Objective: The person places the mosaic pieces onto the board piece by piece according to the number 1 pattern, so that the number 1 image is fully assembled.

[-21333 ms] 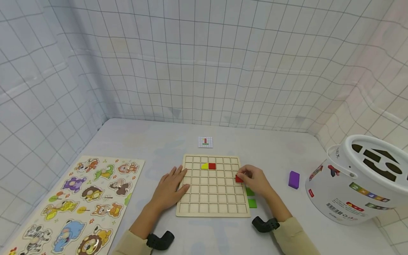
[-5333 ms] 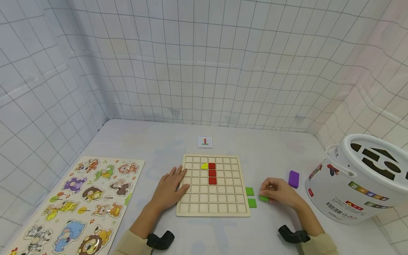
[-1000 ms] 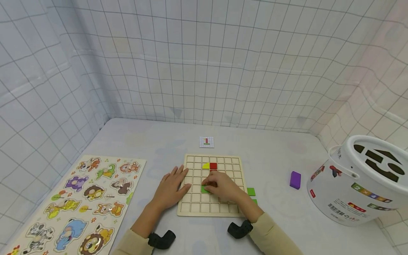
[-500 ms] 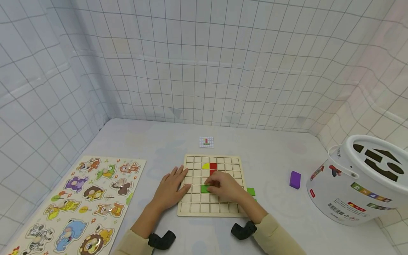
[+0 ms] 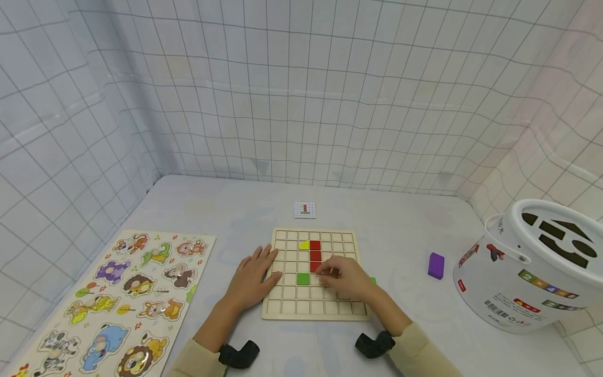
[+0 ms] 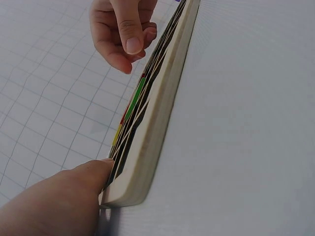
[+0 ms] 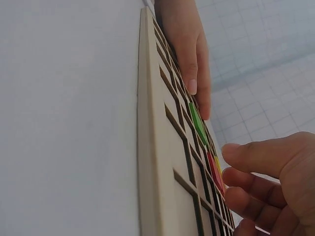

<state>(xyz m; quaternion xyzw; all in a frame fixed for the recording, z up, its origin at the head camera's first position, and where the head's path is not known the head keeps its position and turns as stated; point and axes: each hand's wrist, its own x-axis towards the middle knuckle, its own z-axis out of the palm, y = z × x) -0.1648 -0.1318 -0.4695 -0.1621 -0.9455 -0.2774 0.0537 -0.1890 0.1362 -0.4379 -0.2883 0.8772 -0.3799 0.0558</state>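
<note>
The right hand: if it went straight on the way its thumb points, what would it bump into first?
Probably the green tile on the board; depth is unclear, and the right hand may pass above it.

Board (image 5: 315, 308) between puzzle (image 5: 113, 293) and bucket (image 5: 494, 283)

Green tile (image 5: 303, 279); flat in gridded board (image 5: 303, 307)

Lighting soft and even, wrist views greyer.
The gridded wall (image 5: 301, 104) is seen bowed toward the edges; glints are caught on the animal puzzle (image 5: 157, 277); in the left wrist view, a dim shadow is cast beside the grid board (image 6: 147, 147).
</note>
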